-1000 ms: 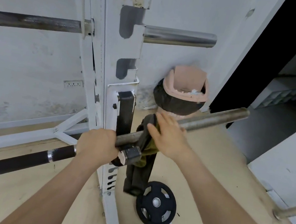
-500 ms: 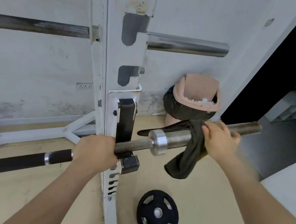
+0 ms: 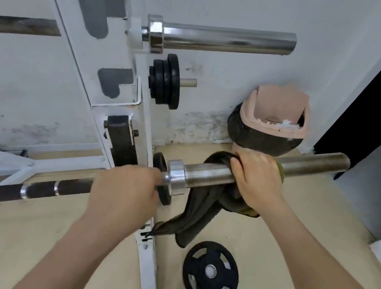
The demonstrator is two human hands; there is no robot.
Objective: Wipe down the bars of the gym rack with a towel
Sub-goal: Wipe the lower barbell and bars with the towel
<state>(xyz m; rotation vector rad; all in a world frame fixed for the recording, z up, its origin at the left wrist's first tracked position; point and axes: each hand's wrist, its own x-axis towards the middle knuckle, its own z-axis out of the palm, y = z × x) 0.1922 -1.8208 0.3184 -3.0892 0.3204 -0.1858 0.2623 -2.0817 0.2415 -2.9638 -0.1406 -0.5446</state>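
Observation:
A steel barbell [image 3: 207, 173] lies across the white gym rack [image 3: 110, 76], its sleeve pointing right toward a doorway. My right hand [image 3: 257, 180] grips a dark olive towel [image 3: 195, 210] wrapped over the sleeve about midway along it; the towel's loose end hangs toward the floor. My left hand [image 3: 124, 195] grips the bar's shaft just left of the shiny collar [image 3: 175, 177]. A second chrome bar [image 3: 226, 37] sits higher on the rack.
Several small black plates [image 3: 166, 80] hang on a rack peg. A black weight plate [image 3: 210, 273] lies on the tan floor below the towel. A pink bin [image 3: 276, 113] with a black liner stands against the wall. A dark doorway [image 3: 378, 99] opens at right.
My right hand first slid the towel outward from beside the collar toward the sleeve's end, then came back some way toward the collar. My left hand kept its grip on the shaft.

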